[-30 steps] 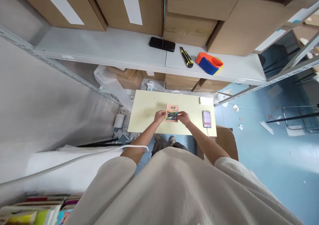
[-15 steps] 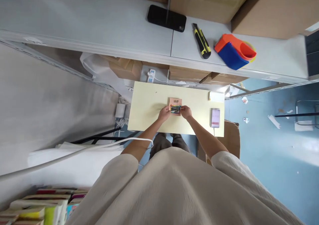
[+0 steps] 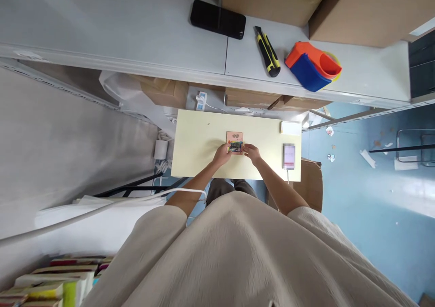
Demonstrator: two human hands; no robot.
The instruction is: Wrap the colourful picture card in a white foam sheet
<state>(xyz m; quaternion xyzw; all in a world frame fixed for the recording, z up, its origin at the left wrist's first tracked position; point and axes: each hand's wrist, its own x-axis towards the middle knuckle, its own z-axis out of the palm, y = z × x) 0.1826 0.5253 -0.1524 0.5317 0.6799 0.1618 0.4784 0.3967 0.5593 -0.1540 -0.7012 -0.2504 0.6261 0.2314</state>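
Both grips close on one small thing: your left hand [image 3: 222, 154] pinches the left edge of a small colourful card [image 3: 234, 146] and your right hand [image 3: 252, 152] pinches its right edge, fingers pressed onto it. That card lies over the near end of a pink card [image 3: 234, 137] that rests flat on the pale yellow counter [image 3: 197, 148], about at the counter's middle. The picture is too small to show whether the colourful card is lifted off the pink one or touching it.

At 3 o'clock from your hands, near the counter's right edge, lies a phone [image 3: 288, 155] with its screen lit and a cable running off toward you. At 1 o'clock, in the far right corner, sits a small white pad [image 3: 291, 127].

Beyond the counter at 12 o'clock runs a grey shelf [image 3: 136, 31] that carries a black phone [image 3: 218, 19], a yellow-and-black utility knife [image 3: 267, 51] and an orange-and-blue tape dispenser [image 3: 312, 64], with cardboard boxes [image 3: 356, 8] behind them.
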